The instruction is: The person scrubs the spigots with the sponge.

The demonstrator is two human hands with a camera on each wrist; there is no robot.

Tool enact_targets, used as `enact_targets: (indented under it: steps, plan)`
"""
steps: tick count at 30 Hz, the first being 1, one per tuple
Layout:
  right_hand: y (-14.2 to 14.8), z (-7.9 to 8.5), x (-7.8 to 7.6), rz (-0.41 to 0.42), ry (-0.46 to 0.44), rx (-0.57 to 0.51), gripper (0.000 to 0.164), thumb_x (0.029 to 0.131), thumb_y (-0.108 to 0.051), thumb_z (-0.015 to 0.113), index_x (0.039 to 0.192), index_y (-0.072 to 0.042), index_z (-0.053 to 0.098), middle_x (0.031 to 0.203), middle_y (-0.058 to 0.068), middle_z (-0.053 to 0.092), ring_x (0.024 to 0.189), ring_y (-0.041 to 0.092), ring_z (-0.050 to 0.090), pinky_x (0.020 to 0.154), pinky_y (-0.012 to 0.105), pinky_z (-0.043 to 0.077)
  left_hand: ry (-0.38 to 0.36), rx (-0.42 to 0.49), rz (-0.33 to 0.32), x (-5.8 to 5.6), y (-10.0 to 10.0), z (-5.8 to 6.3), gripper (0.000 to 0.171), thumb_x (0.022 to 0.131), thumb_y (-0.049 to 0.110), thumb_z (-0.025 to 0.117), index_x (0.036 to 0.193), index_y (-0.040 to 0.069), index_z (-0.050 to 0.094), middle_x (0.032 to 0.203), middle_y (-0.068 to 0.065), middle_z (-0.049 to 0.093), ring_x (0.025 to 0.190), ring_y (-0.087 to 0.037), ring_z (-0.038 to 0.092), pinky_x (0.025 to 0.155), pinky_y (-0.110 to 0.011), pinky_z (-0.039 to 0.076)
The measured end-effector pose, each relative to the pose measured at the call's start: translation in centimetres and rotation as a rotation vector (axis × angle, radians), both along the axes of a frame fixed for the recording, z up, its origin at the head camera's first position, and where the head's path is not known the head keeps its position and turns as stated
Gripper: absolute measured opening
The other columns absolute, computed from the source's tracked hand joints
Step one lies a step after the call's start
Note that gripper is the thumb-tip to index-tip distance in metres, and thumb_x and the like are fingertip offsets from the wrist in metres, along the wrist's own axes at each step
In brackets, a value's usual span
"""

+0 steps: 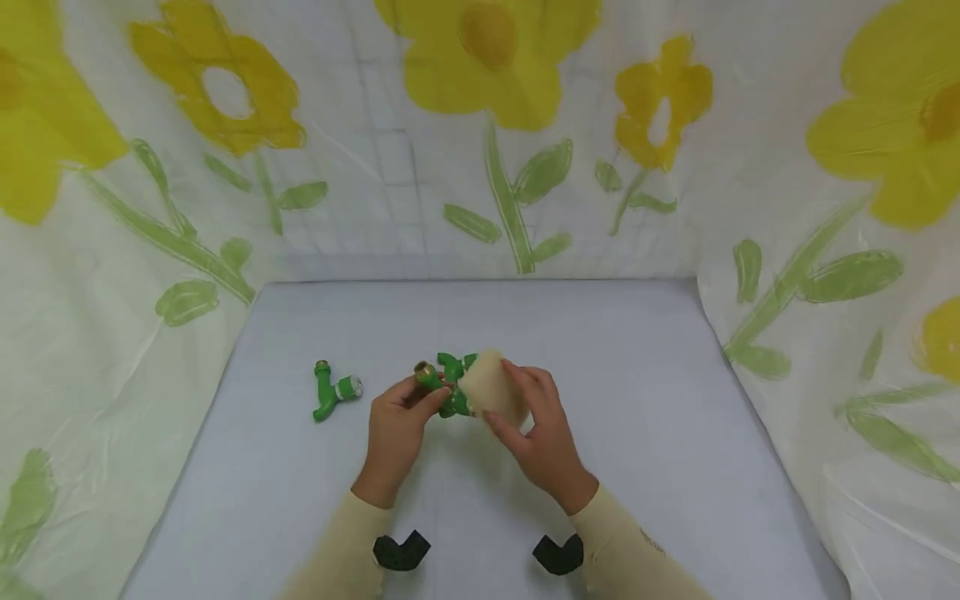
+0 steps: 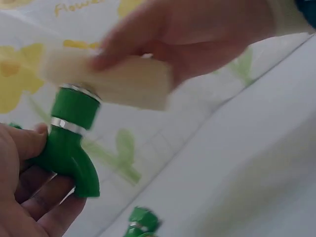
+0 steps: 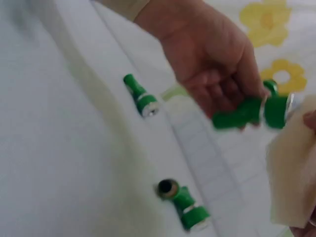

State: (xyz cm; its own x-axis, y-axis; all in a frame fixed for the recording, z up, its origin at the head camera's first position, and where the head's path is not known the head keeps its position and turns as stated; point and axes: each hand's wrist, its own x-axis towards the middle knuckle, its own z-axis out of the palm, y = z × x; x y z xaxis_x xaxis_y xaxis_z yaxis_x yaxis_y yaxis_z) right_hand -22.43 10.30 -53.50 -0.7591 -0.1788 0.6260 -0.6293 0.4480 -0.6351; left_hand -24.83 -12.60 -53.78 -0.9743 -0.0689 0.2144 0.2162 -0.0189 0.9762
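My left hand [image 1: 395, 427] grips a green tap [image 2: 74, 148] with a brass threaded inlet and a silver band, its thumb and fingers curled round the body. A cream sponge-like block [image 1: 489, 387] is pinched between the thumb and fingers of my right hand [image 1: 546, 437]. In the left wrist view, that block, slightly blurred, lies against the top end of the tap's round knob. The right wrist view shows the held tap [image 3: 242, 114] from the side, its knob end beside the block [image 3: 291, 173].
A second green tap [image 1: 326, 395] lies on the left of the pale table [image 1: 637, 350]. Another green tap [image 1: 450, 365] lies just beyond the hands, partly hidden by the block. Two black curved pieces [image 1: 402, 552] show near the sleeves. Flower-painted sheets [image 1: 315, 242] surround the table.
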Motion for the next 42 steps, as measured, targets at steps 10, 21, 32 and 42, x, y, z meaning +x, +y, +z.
enact_targets:
  steps: [10,21,32,42]
  plan:
    - [2.7,-1.9,0.6,-0.062,-0.083,-0.095,0.072,0.093,-0.002,0.086,0.157,-0.004,0.055,0.138,0.014,0.058,0.121,0.029,0.056,0.096,0.033,0.049,-0.105,-0.129,0.104,-4.6,-6.1,3.4,0.057,0.104,0.011,0.078,0.155,0.019,0.055,0.107,-0.020,0.075,0.084,-0.022,0.078,0.074,-0.034,0.066]
    - [4.2,-2.5,1.1,-0.044,-0.251,-0.208,0.069,0.096,-0.006,0.085,0.159,-0.011,0.056,0.138,0.010,0.057,0.121,0.023,0.055,0.097,0.033,0.052,-0.262,-0.496,0.002,-10.2,-9.4,3.6,0.055,0.108,0.017,0.073,0.158,0.014,0.053,0.117,-0.021,0.063,0.083,-0.028,0.075,0.068,-0.036,0.065]
    - [4.5,-3.1,1.4,-0.035,-0.272,-0.192,0.067,0.099,-0.007,0.083,0.160,-0.010,0.054,0.139,0.009,0.057,0.122,0.024,0.054,0.097,0.034,0.052,-0.293,-0.722,-0.035,-11.6,-9.1,0.5,0.051,0.105,0.021,0.076,0.152,0.010,0.061,0.112,-0.019,0.070,0.082,-0.025,0.069,0.068,-0.035,0.057]
    - [4.7,-3.0,1.6,-0.041,-0.298,-0.192,0.068,0.099,-0.009,0.083,0.161,-0.010,0.053,0.141,0.009,0.056,0.123,0.024,0.055,0.098,0.041,0.053,-0.300,-0.869,-0.067,-11.7,-9.0,-1.4,0.052,0.104,0.020,0.077,0.151,0.005,0.061,0.119,-0.023,0.073,0.106,-0.037,0.070,0.088,-0.053,0.057]
